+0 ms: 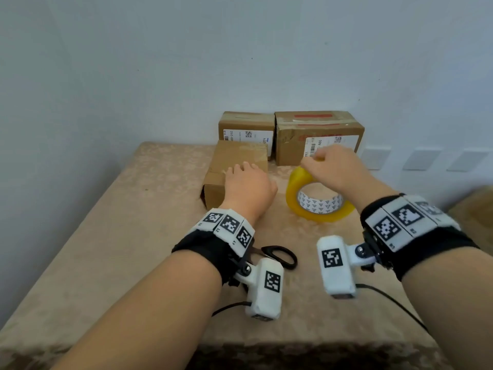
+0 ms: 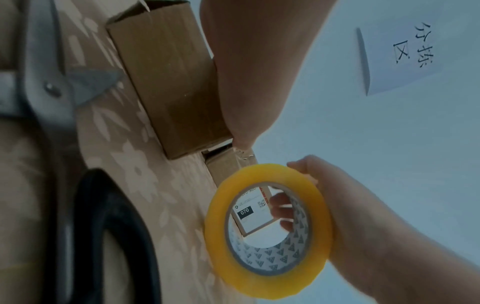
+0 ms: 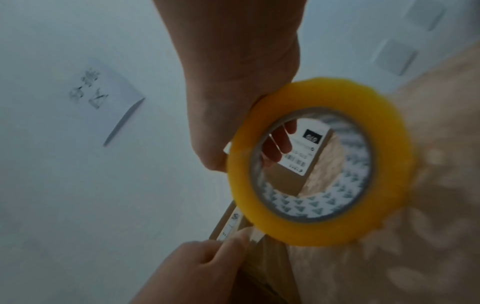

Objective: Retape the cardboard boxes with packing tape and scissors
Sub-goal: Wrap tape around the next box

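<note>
A small brown cardboard box (image 1: 240,156) lies on the table in front of me, its near left flap ajar. My left hand (image 1: 248,182) rests flat on its top, fingers straight. To the right, my right hand (image 1: 330,166) grips the upper rim of a yellow packing tape roll (image 1: 296,188); the roll stands tilted, its lower edge on or just above the cloth. The right wrist view shows fingers (image 3: 278,142) curled inside the roll's core (image 3: 311,203). Black-handled scissors (image 1: 282,256) lie on the table under my left wrist.
Two larger labelled cardboard boxes (image 1: 246,124) (image 1: 317,129) stand against the wall behind the small one. The table (image 1: 133,236) has a beige patterned cloth. A paper sign (image 2: 405,55) hangs on the wall, and wall sockets (image 1: 418,158) sit to the right.
</note>
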Action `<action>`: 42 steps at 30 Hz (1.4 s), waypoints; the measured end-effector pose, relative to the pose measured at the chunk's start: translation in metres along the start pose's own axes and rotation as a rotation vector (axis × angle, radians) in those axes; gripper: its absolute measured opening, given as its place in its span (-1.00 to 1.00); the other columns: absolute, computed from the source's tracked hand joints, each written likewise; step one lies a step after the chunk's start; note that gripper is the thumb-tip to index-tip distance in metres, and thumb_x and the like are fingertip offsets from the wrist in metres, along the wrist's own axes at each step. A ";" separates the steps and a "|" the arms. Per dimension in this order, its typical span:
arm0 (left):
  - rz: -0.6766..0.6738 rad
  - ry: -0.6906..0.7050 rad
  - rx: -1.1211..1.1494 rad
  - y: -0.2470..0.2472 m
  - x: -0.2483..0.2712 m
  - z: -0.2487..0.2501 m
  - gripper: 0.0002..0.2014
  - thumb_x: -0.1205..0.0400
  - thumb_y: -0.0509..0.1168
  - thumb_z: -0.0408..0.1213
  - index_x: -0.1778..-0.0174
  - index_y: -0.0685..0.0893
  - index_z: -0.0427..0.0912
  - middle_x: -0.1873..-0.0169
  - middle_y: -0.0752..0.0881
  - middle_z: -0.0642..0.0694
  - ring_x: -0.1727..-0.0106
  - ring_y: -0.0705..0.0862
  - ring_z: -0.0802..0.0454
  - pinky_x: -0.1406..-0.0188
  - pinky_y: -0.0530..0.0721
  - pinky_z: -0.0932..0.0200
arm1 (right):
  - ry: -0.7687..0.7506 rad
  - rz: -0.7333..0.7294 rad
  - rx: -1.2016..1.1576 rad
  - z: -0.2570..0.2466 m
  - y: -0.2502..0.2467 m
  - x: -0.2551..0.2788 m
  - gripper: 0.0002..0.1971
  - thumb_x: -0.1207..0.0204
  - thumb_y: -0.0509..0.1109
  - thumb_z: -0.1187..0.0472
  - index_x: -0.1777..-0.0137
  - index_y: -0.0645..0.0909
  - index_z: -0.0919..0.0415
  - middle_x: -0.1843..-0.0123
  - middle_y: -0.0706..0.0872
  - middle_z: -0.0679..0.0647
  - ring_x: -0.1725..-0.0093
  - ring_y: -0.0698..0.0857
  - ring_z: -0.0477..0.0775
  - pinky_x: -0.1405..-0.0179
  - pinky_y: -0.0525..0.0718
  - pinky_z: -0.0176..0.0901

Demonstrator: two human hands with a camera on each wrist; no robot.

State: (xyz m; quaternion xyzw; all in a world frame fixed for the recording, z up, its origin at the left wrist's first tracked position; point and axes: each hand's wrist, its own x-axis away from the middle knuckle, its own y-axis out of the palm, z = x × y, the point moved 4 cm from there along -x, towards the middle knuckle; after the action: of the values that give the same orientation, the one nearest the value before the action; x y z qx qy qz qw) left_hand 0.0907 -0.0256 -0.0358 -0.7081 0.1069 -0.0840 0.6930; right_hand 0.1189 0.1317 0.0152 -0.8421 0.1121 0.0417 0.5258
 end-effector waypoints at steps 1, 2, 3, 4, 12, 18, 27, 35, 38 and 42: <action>0.018 0.013 -0.002 0.000 -0.001 0.000 -0.41 -0.73 -0.09 0.01 -0.52 0.34 -0.38 -0.44 0.46 -0.31 -0.46 0.41 -0.23 -0.52 0.27 -0.15 | 0.021 0.027 -0.041 0.006 0.001 0.008 -0.56 -0.50 0.28 -0.11 0.49 0.29 0.09 0.53 0.34 -0.02 0.47 0.40 0.04 0.41 0.29 -0.11; 0.037 0.037 0.010 0.000 -0.001 -0.001 -0.43 -0.74 -0.09 0.00 -0.53 0.33 -0.35 -0.46 0.44 -0.28 -0.49 0.39 -0.20 -0.55 0.21 -0.14 | 0.041 0.055 -0.091 0.011 0.002 0.015 -0.53 -0.50 0.30 -0.17 0.49 0.29 0.08 0.53 0.33 -0.03 0.47 0.40 0.04 0.40 0.29 -0.10; 0.051 0.073 0.037 -0.001 0.000 -0.002 -0.45 -0.74 -0.09 -0.01 -0.55 0.32 -0.31 -0.50 0.41 -0.24 -0.52 0.36 -0.16 -0.57 0.15 -0.13 | 0.054 0.080 -0.153 0.013 0.001 0.021 -0.51 -0.50 0.32 -0.18 0.49 0.26 0.09 0.54 0.30 -0.04 0.47 0.38 0.04 0.40 0.26 -0.10; 0.054 0.117 0.064 -0.001 0.002 -0.005 -0.47 -0.75 -0.09 -0.03 -0.57 0.28 -0.27 -0.54 0.36 -0.20 -0.56 0.31 -0.12 -0.59 0.08 -0.12 | 0.061 0.097 -0.213 0.013 0.001 0.024 -0.50 -0.51 0.34 -0.14 0.49 0.24 0.11 0.54 0.26 -0.02 0.47 0.33 0.05 0.41 0.23 -0.10; -0.037 0.256 0.023 -0.001 0.015 -0.036 -0.48 -0.79 -0.13 -0.05 -0.68 0.06 -0.12 -0.65 0.12 -0.26 -0.63 0.16 -0.21 -0.60 0.09 -0.05 | 0.084 -0.128 -0.127 -0.037 0.014 0.034 -0.55 -0.62 0.25 0.00 0.49 0.37 0.14 0.50 0.42 0.02 0.46 0.43 0.05 0.48 0.26 -0.13; 0.010 0.226 0.011 0.002 0.016 -0.032 -0.42 -0.77 -0.12 0.06 -0.66 0.11 -0.17 -0.63 0.20 -0.24 -0.62 0.21 -0.18 -0.59 0.13 -0.04 | 0.107 -0.232 0.004 -0.049 0.017 0.032 -0.65 -0.69 0.12 0.07 0.31 0.47 0.19 0.31 0.52 0.07 0.35 0.44 -0.07 0.46 0.29 -0.18; 0.004 0.233 -0.045 0.009 0.008 -0.030 -0.45 -0.79 -0.20 -0.01 -0.67 0.03 -0.18 -0.66 0.11 -0.20 -0.65 0.13 -0.14 -0.62 0.00 -0.04 | 0.186 -0.337 -0.042 -0.048 0.011 0.033 -0.69 -0.77 0.01 0.20 -0.26 0.54 0.31 -0.26 0.58 0.22 -0.22 0.53 0.21 0.11 0.41 -0.37; -0.157 0.079 0.121 0.004 0.009 -0.051 -0.48 -0.69 -0.28 0.25 -0.61 -0.09 0.38 -0.68 -0.09 -0.16 -0.66 -0.17 -0.32 -0.52 -0.28 -0.40 | 0.366 -0.368 -0.623 -0.028 0.018 0.054 -0.53 -0.43 0.49 -0.19 -0.27 0.62 0.01 -0.21 0.72 0.06 -0.14 0.70 0.10 -0.28 0.63 0.11; -0.153 0.080 0.259 -0.009 0.016 -0.049 -0.45 -0.69 -0.31 0.25 -0.64 -0.06 0.31 -0.68 -0.11 -0.14 -0.66 -0.24 -0.24 -0.52 -0.30 -0.38 | 0.314 -0.334 -0.627 -0.033 0.017 0.055 -0.53 -0.47 0.45 -0.20 -0.24 0.65 0.08 -0.17 0.74 0.13 -0.11 0.70 0.10 -0.31 0.60 0.13; 0.169 0.008 0.690 -0.034 0.045 -0.051 -0.42 -0.70 -0.17 0.23 -0.35 0.48 -0.09 -0.22 0.55 -0.20 -0.31 0.49 -0.19 -0.24 0.49 -0.07 | 0.422 -0.233 -0.759 -0.043 0.018 0.055 -0.57 -0.56 0.38 -0.15 -0.18 0.63 0.22 0.02 0.75 0.15 0.02 0.73 0.15 -0.19 0.67 0.10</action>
State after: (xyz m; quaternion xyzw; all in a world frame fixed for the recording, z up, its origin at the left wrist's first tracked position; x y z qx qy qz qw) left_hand 0.1217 -0.0857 -0.0020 -0.4204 0.1332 -0.0602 0.8955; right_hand 0.1659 0.0782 0.0084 -0.9725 0.0980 -0.1521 0.1466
